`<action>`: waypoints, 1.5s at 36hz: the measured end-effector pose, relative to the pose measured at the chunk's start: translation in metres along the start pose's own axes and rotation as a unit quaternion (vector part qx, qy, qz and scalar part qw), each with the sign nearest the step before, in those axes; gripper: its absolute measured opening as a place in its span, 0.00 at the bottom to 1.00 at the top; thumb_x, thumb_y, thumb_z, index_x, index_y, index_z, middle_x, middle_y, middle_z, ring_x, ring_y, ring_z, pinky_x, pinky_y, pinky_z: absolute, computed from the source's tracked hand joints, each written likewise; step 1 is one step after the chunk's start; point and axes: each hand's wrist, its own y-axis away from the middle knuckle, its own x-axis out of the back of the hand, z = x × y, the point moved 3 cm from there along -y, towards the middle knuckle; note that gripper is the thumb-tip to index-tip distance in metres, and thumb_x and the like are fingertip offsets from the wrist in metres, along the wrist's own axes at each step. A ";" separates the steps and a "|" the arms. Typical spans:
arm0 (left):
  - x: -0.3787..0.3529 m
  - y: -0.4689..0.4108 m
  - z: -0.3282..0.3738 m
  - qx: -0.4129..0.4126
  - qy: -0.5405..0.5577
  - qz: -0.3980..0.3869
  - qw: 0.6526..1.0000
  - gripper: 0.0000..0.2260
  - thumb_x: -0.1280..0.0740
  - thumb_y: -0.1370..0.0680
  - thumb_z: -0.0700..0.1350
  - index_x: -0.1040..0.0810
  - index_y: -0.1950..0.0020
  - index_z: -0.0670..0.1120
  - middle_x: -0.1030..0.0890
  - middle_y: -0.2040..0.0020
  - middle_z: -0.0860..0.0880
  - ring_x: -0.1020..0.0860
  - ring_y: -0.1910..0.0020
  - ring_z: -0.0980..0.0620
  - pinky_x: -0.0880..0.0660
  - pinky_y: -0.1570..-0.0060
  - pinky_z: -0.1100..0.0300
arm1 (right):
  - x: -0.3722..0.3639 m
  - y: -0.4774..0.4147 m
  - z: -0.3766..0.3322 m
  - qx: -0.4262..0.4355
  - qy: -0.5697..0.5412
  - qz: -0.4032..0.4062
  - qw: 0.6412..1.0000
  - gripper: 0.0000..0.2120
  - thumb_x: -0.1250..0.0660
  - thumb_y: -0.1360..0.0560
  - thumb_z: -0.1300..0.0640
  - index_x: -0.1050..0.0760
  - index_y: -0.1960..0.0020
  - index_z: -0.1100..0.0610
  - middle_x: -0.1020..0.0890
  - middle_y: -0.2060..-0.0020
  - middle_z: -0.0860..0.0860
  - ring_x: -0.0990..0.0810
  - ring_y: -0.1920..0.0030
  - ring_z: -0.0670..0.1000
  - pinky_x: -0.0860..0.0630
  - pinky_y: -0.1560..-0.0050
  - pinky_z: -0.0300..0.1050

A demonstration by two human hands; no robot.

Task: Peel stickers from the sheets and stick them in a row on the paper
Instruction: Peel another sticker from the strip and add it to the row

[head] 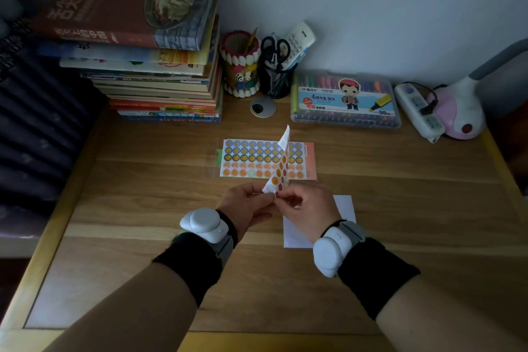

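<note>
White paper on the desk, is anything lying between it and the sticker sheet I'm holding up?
Nothing visible lies between the held sticker sheet and the white paper. Only the right hand and wrist cover part of the paper.

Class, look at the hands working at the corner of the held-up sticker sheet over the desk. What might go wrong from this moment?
1. Both hands, left and right, pinch one corner of the bent sticker sheet; a sticker may tear or curl onto itself.
2. The white paper lies loose and partly under the right wrist; it may slide and skew the row.
3. The light is dim, so sticker edges are hard to see.
</note>
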 end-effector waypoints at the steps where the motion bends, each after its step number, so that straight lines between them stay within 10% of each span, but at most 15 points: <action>1: 0.000 0.000 0.000 0.001 -0.002 0.000 1.000 0.04 0.31 0.25 0.37 0.21 0.57 0.45 0.17 0.61 0.47 0.18 0.65 0.55 0.22 0.65 0.63 | 0.000 0.000 0.000 -0.002 0.001 -0.001 1.000 0.04 0.27 0.31 0.57 0.17 0.57 0.55 0.16 0.63 0.47 0.21 0.64 0.44 0.22 0.58 0.42; 21: -0.003 0.004 0.015 0.001 0.127 -0.063 0.990 0.09 0.37 0.23 0.37 0.24 0.63 0.45 0.18 0.61 0.44 0.18 0.66 0.50 0.21 0.65 0.59 | 0.004 -0.005 -0.015 0.071 0.001 0.054 0.996 0.04 0.27 0.32 0.57 0.21 0.60 0.55 0.24 0.64 0.47 0.27 0.66 0.42 0.29 0.62 0.32; 54: -0.001 0.002 0.010 0.007 0.032 -0.017 0.999 0.08 0.35 0.22 0.39 0.25 0.62 0.45 0.21 0.72 0.51 0.23 0.75 0.57 0.25 0.70 0.64 | -0.003 -0.009 -0.005 0.025 0.002 0.026 0.999 0.07 0.24 0.34 0.55 0.20 0.59 0.55 0.25 0.65 0.44 0.27 0.67 0.38 0.31 0.64 0.28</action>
